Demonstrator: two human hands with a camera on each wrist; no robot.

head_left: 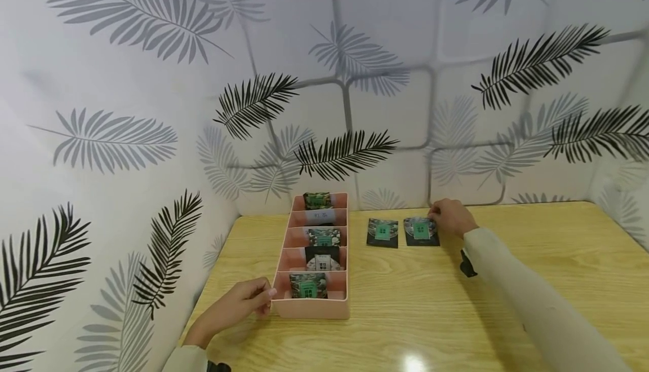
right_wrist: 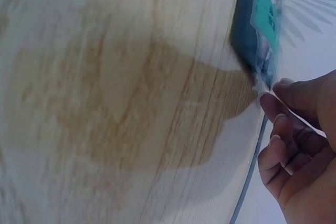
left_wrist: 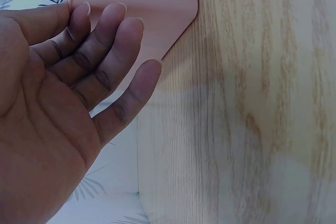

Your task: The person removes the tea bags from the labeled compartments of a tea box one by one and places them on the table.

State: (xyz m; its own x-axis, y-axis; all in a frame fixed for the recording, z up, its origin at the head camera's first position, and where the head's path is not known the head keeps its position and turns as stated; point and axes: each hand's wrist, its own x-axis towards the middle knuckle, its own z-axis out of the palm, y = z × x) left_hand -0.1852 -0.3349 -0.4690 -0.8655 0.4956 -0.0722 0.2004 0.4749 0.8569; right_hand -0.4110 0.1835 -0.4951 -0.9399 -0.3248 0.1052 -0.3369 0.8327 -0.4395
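A pink divided box [head_left: 310, 309] stands on the table, with small printed sachets in its compartments. At its near left corner my left hand [head_left: 248, 300] pinches the rim. The left wrist view shows that hand [left_wrist: 79, 87] with curled fingers against the pink wall [left_wrist: 152, 3]. To the right of the box lie two dark square sachets with green labels, a left one [head_left: 377, 242] and a right one [head_left: 413, 241]. My right hand [head_left: 453, 216] pinches the right sachet at its upper right corner, between thumb and index finger in the right wrist view [right_wrist: 299, 124].
The wooden table [head_left: 405, 304] ends at a wall [head_left: 395, 107] with a feather pattern at the back. Inside the box, a sachet [head_left: 299, 287] fills part of the nearest compartment, and a white label [head_left: 319, 216] shows in the second from the back.
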